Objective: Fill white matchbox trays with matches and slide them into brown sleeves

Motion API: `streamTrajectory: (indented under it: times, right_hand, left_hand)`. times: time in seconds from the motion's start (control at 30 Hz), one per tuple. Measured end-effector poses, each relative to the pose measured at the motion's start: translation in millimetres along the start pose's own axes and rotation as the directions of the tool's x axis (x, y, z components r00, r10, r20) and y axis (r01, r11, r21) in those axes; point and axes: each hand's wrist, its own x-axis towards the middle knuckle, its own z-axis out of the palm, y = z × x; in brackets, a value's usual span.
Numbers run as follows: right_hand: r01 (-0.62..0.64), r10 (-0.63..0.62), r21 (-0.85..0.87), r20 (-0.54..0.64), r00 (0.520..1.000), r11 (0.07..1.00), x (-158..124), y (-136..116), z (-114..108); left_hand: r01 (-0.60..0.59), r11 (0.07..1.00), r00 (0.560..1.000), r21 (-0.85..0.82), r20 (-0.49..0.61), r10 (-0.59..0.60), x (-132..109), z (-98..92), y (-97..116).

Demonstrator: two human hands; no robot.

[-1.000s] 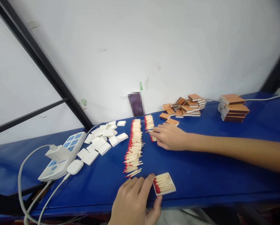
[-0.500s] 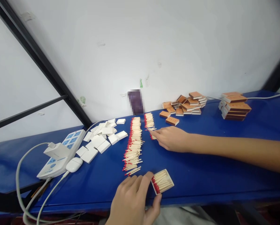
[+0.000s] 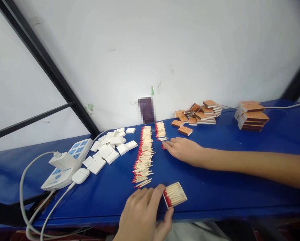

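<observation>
My left hand (image 3: 144,214) is at the near edge of the blue table (image 3: 227,190). Its index finger and thumb grip a small white tray (image 3: 176,195) filled with red-tipped matches. My right hand (image 3: 182,149) reaches across from the right and lies flat, fingers stretched out. Its fingertips touch a few loose matches at the near end of a short row of matches (image 3: 160,131). A long row of matches (image 3: 143,155) runs down the table just left of that hand, ending close to my left hand.
A heap of empty white trays (image 3: 109,147) lies left of the matches. Beyond it is a power strip (image 3: 67,164) with a plug, cables and a small white case (image 3: 81,175). Orange matchbox sleeves (image 3: 200,113) and a stack of them (image 3: 251,115) sit by the wall.
My right hand has gone from a pinch over the short row to lying flat with fingers stretched. My left hand has turned the filled tray slightly.
</observation>
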Motion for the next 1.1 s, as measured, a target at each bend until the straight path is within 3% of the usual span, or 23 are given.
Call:
streamTrajectory:
  times: [0.1, 0.37, 0.6, 1.1]
  right_hand:
    - [-0.043, 0.042, 0.019, 0.040, 0.998, 0.999, 0, -2, -4]
    - [-0.016, 0.014, 0.034, 0.076, 0.997, 0.999, 3, -3, -6]
    - [-0.039, 0.015, 0.151, 0.159, 0.987, 0.988, 0, 4, -24]
    - [-0.053, 0.039, 0.326, 0.050, 0.998, 0.944, 1, 17, -10]
  left_hand:
    - [-0.007, 1.000, 1.000, -0.005, -0.004, 0.006, 0, -0.4, 0]
    - [-0.016, 1.000, 1.000, -0.009, -0.019, 0.016, 2, -1.7, 1]
    - [-0.011, 1.000, 1.000, -0.014, 0.002, 0.011, 1, -0.9, -1]
    - [-0.011, 1.000, 1.000, -0.013, 0.024, 0.011, 1, -0.8, -1]
